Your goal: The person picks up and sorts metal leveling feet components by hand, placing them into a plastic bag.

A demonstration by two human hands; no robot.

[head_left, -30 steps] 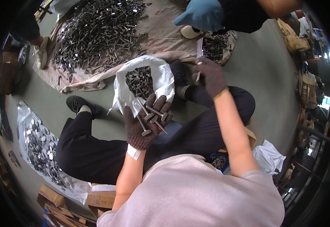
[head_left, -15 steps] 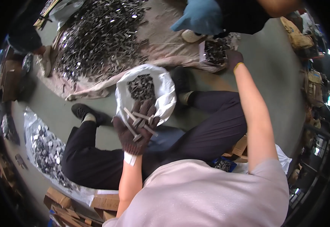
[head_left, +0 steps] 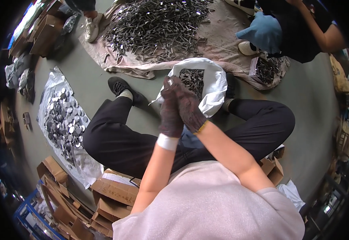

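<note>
Forearms (head_left: 152, 172) stretch up past a pale shirt (head_left: 210, 200), with cardboard boxes (head_left: 112, 192) just to the left and legs in black trousers (head_left: 258, 114) bent out to either side; the left hand (head_left: 171, 116) and right hand (head_left: 188, 102), both in dark knit gloves, are pressed together at the near-left rim of a white bag (head_left: 216, 86); the left fingers look curled in around a metal piece (head_left: 170, 82), only a bit of it peeking out at the tips; the right fingers lie against them, and honestly can't tell if they grip anything, palms are hidden; loads of dark metal parts (head_left: 193, 80) sit inside the bag; off left, a plastic sheet (head_left: 49, 94) carries shiny discs (head_left: 66, 120); farther out, a grubby pinkish cloth (head_left: 222, 46) holds a big metal heap (head_left: 158, 28); a co-worker in black (head_left: 298, 38) is up far right.
</note>
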